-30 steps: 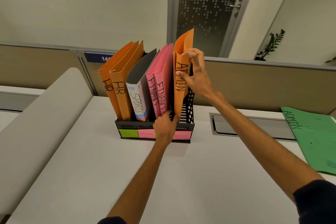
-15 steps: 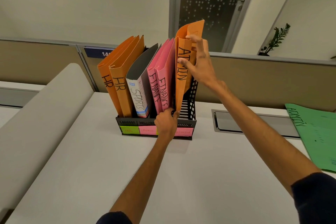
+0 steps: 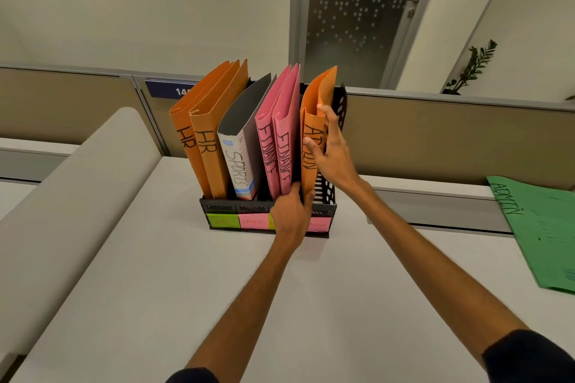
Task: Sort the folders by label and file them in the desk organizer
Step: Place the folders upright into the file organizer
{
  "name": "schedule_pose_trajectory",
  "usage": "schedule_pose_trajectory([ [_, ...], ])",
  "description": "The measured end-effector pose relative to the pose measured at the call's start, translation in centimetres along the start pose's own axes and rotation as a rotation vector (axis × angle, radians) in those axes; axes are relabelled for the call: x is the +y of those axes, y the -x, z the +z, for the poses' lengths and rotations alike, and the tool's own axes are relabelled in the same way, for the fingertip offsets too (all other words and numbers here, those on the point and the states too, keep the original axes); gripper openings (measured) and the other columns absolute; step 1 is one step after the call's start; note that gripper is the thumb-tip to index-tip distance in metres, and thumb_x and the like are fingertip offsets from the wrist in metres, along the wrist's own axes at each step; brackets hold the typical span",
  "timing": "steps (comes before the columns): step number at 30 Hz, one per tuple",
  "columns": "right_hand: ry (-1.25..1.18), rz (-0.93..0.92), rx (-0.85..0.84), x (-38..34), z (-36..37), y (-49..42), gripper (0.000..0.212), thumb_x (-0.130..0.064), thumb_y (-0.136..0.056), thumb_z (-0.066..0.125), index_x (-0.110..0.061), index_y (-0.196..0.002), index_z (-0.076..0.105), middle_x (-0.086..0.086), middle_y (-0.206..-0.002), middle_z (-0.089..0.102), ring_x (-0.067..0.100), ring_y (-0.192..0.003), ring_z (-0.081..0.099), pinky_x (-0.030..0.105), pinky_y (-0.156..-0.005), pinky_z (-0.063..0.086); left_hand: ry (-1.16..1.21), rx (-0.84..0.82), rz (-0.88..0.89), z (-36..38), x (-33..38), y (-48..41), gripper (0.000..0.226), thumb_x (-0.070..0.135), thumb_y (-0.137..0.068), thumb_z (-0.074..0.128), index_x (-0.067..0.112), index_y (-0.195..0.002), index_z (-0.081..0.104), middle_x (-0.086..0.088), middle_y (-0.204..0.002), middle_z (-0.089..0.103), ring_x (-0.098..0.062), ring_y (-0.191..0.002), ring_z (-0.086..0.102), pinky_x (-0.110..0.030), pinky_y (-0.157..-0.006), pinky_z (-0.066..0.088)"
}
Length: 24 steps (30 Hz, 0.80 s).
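A black desk organizer (image 3: 236, 207) stands on the white desk, with coloured sticky labels on its front. It holds two orange HR folders (image 3: 205, 134), a grey SPORTS binder (image 3: 241, 146), two pink FINANCE folders (image 3: 280, 134) and an orange ADMIN folder (image 3: 311, 109) in the rightmost slot. My right hand (image 3: 333, 152) grips the ADMIN folder, thumb on its spine and fingers behind it. My left hand (image 3: 292, 214) holds the foot of that folder at the organizer's front edge. A green ADMIN folder (image 3: 541, 233) lies flat on the desk at the right.
A low beige partition (image 3: 435, 134) runs behind the desk, and a padded grey divider (image 3: 71, 183) slopes along the left side. A recessed cable tray (image 3: 435, 208) sits right of the organizer. A glass door and a potted plant (image 3: 473, 68) stand beyond.
The orange ADMIN folder has dropped lower into the rightmost slot, and my right hand has come down with it. My left hand stays at the organizer's front.
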State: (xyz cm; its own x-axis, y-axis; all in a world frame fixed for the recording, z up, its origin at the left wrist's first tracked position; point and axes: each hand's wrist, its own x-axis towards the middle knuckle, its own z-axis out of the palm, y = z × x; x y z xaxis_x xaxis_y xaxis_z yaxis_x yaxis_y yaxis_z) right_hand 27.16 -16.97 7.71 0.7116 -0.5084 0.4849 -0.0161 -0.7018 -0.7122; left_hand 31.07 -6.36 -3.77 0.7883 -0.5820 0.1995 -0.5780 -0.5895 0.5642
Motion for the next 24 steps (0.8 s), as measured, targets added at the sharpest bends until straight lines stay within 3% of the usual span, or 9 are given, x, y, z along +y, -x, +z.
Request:
schedule_pose_trajectory([
  [4,-0.020,-0.016,-0.029,-0.9,-0.6,0.6,0.055,-0.021,-0.097,0.055,-0.037,-0.136,0.020,0.009,-0.137,0.047,0.021,-0.117,0.059,0.045,-0.096,0.054,0.019,0.004,0.013,-0.5,0.2,0.3,0.039,0.052,-0.098,0.044,0.023,-0.122,0.053,-0.003,-0.100,0.070,-0.025,-0.090,0.067,-0.036,-0.073,0.051],
  [6,-0.014,-0.051,-0.017,-1.2,-0.8,1.2,0.046,-0.019,-0.099,0.052,-0.028,-0.135,0.026,0.009,-0.133,0.050,0.019,-0.113,0.060,0.045,-0.094,0.055,0.037,0.049,0.021,-0.6,0.5,0.5,0.033,0.050,-0.097,0.047,0.023,-0.113,0.057,0.000,-0.097,0.070,-0.022,-0.087,0.067,-0.032,-0.068,0.046],
  [9,-0.001,-0.104,0.151,-1.9,-0.5,1.5,0.031,-0.019,-0.101,0.048,-0.010,-0.130,0.042,0.009,-0.124,0.058,0.020,-0.105,0.065,0.045,-0.087,0.058,0.050,0.137,0.028,-1.0,1.1,0.8,0.034,0.052,-0.093,0.054,0.023,-0.106,0.064,0.004,-0.098,0.070,-0.016,-0.087,0.065,-0.028,-0.067,0.044],
  [12,-0.035,-0.023,0.243,-2.7,-0.5,1.1,0.032,-0.023,-0.100,0.049,-0.010,-0.129,0.046,0.006,-0.120,0.062,0.017,-0.104,0.066,0.044,-0.088,0.057,0.057,0.159,0.015,-1.4,1.4,0.8,0.032,0.048,-0.090,0.058,0.021,-0.106,0.063,0.003,-0.097,0.070,-0.017,-0.087,0.066,-0.032,-0.069,0.050],
  [17,0.024,0.032,0.044,-2.6,-0.8,0.6,0.052,-0.028,-0.100,0.049,-0.018,-0.147,0.032,0.006,-0.149,0.041,0.022,-0.129,0.051,0.045,-0.104,0.047,-0.019,0.131,0.023,-2.0,1.3,0.4,0.021,0.038,-0.096,0.054,0.018,-0.097,0.062,0.001,-0.083,0.071,-0.021,-0.071,0.067,-0.026,-0.058,0.037],
  [21,0.112,-0.072,-0.066,-2.9,-0.7,0.4,0.065,-0.042,-0.094,0.057,-0.025,-0.150,0.028,0.009,-0.149,0.036,0.026,-0.129,0.049,0.042,-0.099,0.047,-0.078,0.107,0.055,-2.1,1.4,0.5,0.023,0.034,-0.099,0.049,0.015,-0.096,0.062,-0.002,-0.085,0.072,-0.024,-0.070,0.066,-0.028,-0.059,0.038],
  [24,0.120,-0.029,-0.096,-3.0,-0.2,0.3,0.066,-0.027,-0.093,0.059,-0.027,-0.150,0.026,0.008,-0.142,0.046,0.026,-0.120,0.057,0.048,-0.099,0.050,-0.066,0.112,0.056,-2.2,1.6,0.5,0.024,0.034,-0.101,0.048,0.014,-0.099,0.061,-0.003,-0.089,0.072,-0.024,-0.073,0.066,-0.029,-0.061,0.038],
])
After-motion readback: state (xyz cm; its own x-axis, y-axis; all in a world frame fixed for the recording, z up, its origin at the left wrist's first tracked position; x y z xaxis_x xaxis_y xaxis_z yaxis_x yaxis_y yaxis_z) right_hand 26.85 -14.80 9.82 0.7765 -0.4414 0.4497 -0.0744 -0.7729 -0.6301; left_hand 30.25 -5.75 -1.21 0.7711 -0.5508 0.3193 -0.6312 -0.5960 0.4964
